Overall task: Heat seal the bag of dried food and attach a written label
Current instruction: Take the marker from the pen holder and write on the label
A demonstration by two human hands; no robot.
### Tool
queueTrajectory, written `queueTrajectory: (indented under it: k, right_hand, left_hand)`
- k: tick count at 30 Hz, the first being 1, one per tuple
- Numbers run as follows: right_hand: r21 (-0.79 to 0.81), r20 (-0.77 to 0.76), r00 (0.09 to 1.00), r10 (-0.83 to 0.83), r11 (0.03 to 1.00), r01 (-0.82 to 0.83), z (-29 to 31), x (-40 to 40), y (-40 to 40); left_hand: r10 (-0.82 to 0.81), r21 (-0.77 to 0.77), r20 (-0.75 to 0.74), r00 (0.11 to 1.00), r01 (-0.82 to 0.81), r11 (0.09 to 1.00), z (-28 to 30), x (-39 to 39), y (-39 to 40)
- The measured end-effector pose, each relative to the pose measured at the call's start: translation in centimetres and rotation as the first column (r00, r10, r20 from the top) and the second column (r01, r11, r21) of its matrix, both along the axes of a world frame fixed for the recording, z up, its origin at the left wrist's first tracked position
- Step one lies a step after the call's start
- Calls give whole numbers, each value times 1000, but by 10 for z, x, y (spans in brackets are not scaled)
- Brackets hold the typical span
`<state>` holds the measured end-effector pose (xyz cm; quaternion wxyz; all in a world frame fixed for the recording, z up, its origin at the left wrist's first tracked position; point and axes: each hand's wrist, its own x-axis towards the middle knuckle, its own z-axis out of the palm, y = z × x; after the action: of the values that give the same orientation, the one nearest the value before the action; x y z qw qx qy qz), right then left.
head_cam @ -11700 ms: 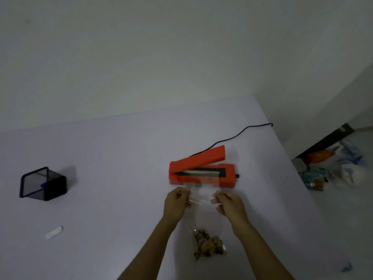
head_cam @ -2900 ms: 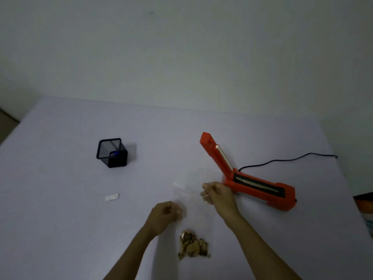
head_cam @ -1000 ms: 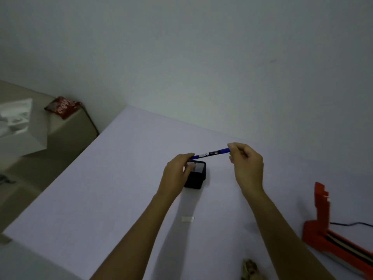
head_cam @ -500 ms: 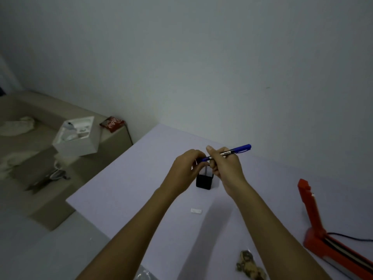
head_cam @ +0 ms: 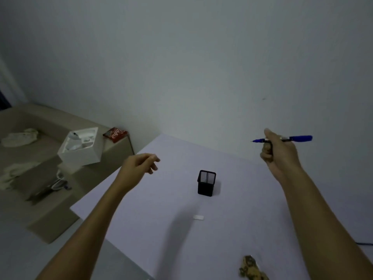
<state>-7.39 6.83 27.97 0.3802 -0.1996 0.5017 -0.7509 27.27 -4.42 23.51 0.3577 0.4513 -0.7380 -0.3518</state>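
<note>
White table (head_cam: 252, 199): right hand (head_cam: 279, 156) grips blue pen (head_cam: 298, 138); left hand (head_cam: 137, 168) loose.

A plain grey-white wall (head_cam: 181, 67) stood behind the pale counter (head_cam: 232, 199) in dim light. To the left, a beige sofa (head_cam: 30, 122) carried an open white box (head_cam: 80, 148) and a red packet (head_cam: 115, 134).

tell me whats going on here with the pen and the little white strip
A person is getting ready to write a label. Their right hand holds a blue pen in the air, tip bare. The left hand hovers with curled fingers; whether it holds anything is unclear. The small white label lies untouched on the table, in front of the black mesh pen holder. The dried food sits at the near edge.
</note>
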Motion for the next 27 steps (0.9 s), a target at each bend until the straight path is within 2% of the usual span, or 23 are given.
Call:
queueTrajectory:
  k: [2,4,8,13,16,19,23,27]
  right_hand:
    - [10,-48,992,113,994,-112,0,14,-7]
    - [56,-46,980,193,980,-190,-12,40,-21]
    - [159,134,966,221,957,-241,-63,75,-44]
    - [240,283,946,157,944,-228,-126,92,-55]
    - [290,294,952,89,941,-177,-148,93,-58]
    - [324,271,962,35,938,-125,-167,90,-56]
    - [382,206,978,-20,922,-62,-187,83,-47]
    - [413,123,992,-27,910,-27,-203,80,-44]
  left_hand:
    - [-2,42,133,991,-4,999,-16,-3,-14]
    - [-37,113,199,979,15,994,-39,-21,-26]
    - [-23,425,80,996,-13,905,-107,-51,-48]
    - [-33,624,67,997,-16,781,-171,-69,-72]
    - [-59,664,94,994,-18,748,-198,-72,-90]
    - [-80,658,155,985,-43,752,-221,-78,-106]
    - [-105,655,238,966,-80,752,-242,-88,-119]
    - [-125,652,251,960,-73,755,-254,-94,-133]
